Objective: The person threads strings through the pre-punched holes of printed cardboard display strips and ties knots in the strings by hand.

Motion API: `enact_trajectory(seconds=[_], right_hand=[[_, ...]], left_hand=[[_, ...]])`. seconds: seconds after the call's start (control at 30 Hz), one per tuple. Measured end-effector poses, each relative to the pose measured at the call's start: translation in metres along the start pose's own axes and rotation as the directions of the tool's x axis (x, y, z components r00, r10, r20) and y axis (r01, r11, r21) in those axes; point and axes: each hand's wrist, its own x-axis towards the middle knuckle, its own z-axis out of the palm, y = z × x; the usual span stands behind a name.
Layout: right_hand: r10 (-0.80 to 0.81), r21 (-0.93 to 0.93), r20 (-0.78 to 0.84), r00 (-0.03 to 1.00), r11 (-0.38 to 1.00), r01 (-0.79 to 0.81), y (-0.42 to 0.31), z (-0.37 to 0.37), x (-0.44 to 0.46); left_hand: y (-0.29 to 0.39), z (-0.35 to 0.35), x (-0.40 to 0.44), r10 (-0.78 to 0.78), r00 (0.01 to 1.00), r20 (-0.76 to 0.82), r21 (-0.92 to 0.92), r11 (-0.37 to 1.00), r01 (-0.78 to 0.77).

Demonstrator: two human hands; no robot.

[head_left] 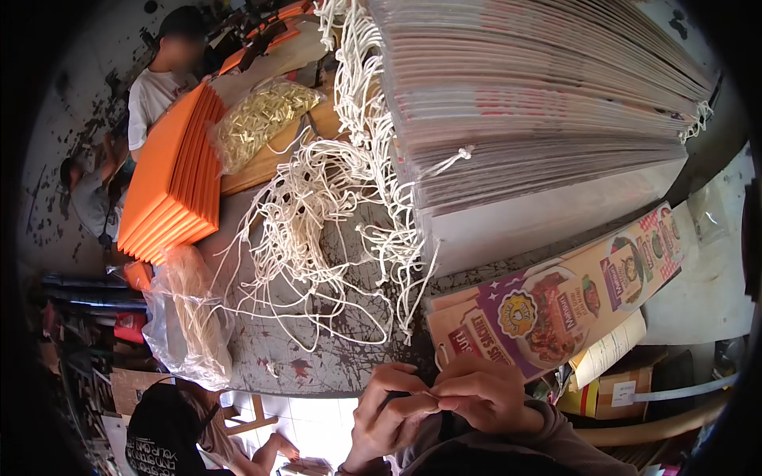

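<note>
At the table's near edge, my left hand (390,411) and my right hand (482,394) meet with their fingertips pinched together. Whatever lies between the fingers is too small or hidden to name. Just beyond my right hand is a long printed food-advert sheet (583,289), lying at a slant with a purple and tan face. Past it rises a large stack of similar sheets (548,119), with knotted white cords hanging from its left side. A loose tangle of white cords (305,206) is spread on the table to the left of the stack.
A row of orange folders (175,178) stands at the left, near a bag of gold-coloured metal pieces (266,115). A plastic bag of pale strings (190,325) hangs over the table edge. Other people sit at far left and lower left. A cardboard box (623,389) is at lower right.
</note>
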Motion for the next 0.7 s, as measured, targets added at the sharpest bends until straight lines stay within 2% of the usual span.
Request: enact_trajectory(seconds=[0.07,0.13,0.2,0.23,0.3,0.37,0.4,0.43,0.47,0.5,0.53,0.57,0.63,0.7], right_hand=[[-0.021,-0.080,-0.074,0.997,0.997,0.015,-0.004,0.004,0.000],[-0.026,-0.088,-0.069,0.997,0.996,0.019,-0.004,0.003,0.001],[-0.032,-0.094,-0.062,0.998,0.995,0.026,-0.004,0.000,0.002],[-0.022,-0.082,-0.021,1.000,0.996,0.020,-0.004,-0.005,0.002],[-0.013,-0.071,0.022,1.000,0.997,0.014,-0.003,-0.011,0.003],[-0.093,-0.015,0.056,0.994,0.995,0.094,0.001,-0.012,0.004],[-0.094,-0.015,0.056,0.994,0.995,0.095,0.001,-0.014,0.005],[-0.025,0.068,0.102,0.995,0.998,0.018,0.001,-0.016,0.007],[0.040,0.147,0.152,0.988,0.987,-0.062,0.000,-0.018,0.008],[0.039,0.146,0.152,0.988,0.987,-0.062,0.000,-0.022,0.008],[0.116,0.199,0.188,0.975,0.968,-0.153,-0.001,-0.025,0.008],[0.189,0.248,0.228,0.955,0.938,-0.244,-0.001,-0.027,0.008],[0.212,0.301,0.178,0.961,0.918,-0.258,0.004,-0.026,0.003],[0.239,0.353,0.128,0.962,0.896,-0.270,0.005,-0.026,0.001]], left_hand=[[0.001,0.004,-0.002,-0.035,0.999,-0.027,-0.013,0.999,0.035],[0.004,0.006,-0.002,-0.072,0.996,-0.056,-0.026,0.997,0.071],[0.009,0.006,0.000,-0.023,1.000,-0.008,0.104,0.994,0.024],[0.007,0.012,-0.002,-0.022,1.000,-0.009,0.102,0.994,0.023],[0.000,0.027,-0.010,-0.026,0.971,-0.236,-0.258,0.966,-0.037],[-0.001,0.029,-0.009,-0.002,0.981,-0.195,-0.232,0.972,-0.044],[-0.001,0.032,-0.007,-0.030,0.969,-0.246,-0.312,0.949,-0.050],[-0.001,0.034,-0.006,-0.062,0.954,-0.293,-0.389,0.919,-0.060],[-0.001,0.030,-0.007,-0.061,0.954,-0.294,-0.389,0.919,-0.061],[0.001,0.021,-0.008,-0.078,0.980,-0.182,-0.305,0.952,0.019],[0.003,0.016,-0.008,-0.105,0.992,-0.069,-0.209,0.974,0.088],[0.005,0.015,-0.006,-0.103,0.992,-0.069,-0.209,0.974,0.086],[0.008,0.014,0.001,-0.091,0.995,-0.041,-0.117,0.989,0.086],[0.007,0.013,0.003,-0.114,0.993,-0.028,-0.150,0.983,0.109]])
